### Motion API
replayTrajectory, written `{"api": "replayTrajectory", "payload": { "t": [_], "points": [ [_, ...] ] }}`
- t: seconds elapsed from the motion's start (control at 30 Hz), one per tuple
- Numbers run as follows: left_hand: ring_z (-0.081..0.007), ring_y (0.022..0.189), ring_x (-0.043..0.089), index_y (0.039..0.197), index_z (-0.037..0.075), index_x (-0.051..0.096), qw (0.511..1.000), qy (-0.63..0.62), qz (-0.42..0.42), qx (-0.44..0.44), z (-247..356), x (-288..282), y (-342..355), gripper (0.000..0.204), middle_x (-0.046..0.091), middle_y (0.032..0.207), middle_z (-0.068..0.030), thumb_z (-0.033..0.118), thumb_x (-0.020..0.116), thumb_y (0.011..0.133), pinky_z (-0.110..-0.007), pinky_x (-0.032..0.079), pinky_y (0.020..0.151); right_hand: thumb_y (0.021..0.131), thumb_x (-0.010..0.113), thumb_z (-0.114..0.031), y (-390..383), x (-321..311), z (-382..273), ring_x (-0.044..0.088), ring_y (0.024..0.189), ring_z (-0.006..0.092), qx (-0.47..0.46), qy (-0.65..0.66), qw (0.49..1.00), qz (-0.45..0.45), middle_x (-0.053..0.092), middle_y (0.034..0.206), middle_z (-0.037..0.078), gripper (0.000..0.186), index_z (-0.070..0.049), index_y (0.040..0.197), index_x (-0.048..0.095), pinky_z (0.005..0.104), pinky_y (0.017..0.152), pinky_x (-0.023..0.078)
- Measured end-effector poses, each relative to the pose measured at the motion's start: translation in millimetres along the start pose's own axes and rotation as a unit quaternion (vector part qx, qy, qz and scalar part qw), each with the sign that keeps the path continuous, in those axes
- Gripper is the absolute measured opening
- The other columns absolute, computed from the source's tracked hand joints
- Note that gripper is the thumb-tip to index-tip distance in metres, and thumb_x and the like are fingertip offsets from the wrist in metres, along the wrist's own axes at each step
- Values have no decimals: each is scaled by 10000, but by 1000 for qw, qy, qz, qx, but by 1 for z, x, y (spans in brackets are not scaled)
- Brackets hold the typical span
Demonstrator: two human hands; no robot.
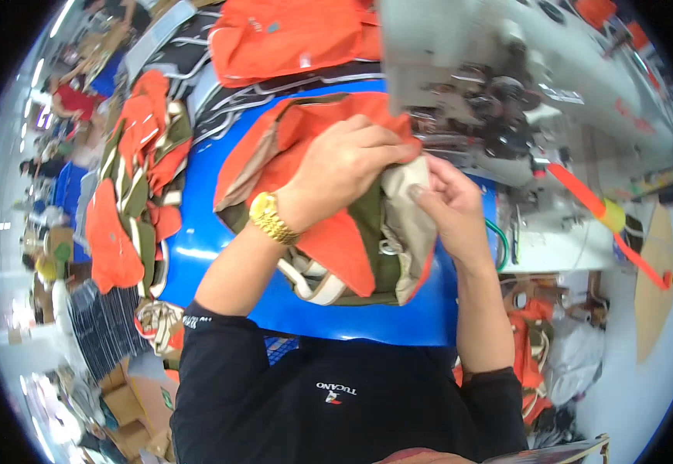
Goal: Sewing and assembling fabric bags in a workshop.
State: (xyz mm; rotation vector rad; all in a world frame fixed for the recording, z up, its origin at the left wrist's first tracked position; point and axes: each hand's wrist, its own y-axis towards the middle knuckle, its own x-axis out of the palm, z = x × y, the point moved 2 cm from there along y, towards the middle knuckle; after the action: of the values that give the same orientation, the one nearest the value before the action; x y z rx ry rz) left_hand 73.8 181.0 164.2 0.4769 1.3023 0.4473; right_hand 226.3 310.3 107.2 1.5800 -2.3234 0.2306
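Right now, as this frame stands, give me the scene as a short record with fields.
left hand: gripping the fabric piece near its upper right edge
left wrist: gold watch
right hand: pinching the cream section of that piece
piece colours: orange, olive, cream
surface: blue tabletop
upper right: light grey machine, partly blurred
left side: pile of orange and olive pieces

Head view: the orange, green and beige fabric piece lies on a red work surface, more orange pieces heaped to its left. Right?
No, the colour is wrong: the head view shows a blue work surface. The fabric piece does lie on it, more orange pieces heaped to its left.
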Motion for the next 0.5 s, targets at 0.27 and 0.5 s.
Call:
{"api": "replayTrajectory", "payload": {
  "t": [0.27,0.5],
  "points": [
    [-256,902,659,1089,72,767,1000,-9,-5,-1,11,2,10,303,723,1009,-57,2,702,801,-373,564,801,984,634,22,-3,-7,0,690,1020,101,0,20,1000,-18,722,1177,91,502,58,1468,508,248,891,549],
    [-264,891,643,1059,65,759,999,31,0,-37,22,3,11,268,706,967,-61,26,663,812,-375,557,806,995,625,21,-4,-5,0,691,1022,102,2,40,999,-19,723,1177,93,486,61,1466,509,251,895,552]
  ]
}}
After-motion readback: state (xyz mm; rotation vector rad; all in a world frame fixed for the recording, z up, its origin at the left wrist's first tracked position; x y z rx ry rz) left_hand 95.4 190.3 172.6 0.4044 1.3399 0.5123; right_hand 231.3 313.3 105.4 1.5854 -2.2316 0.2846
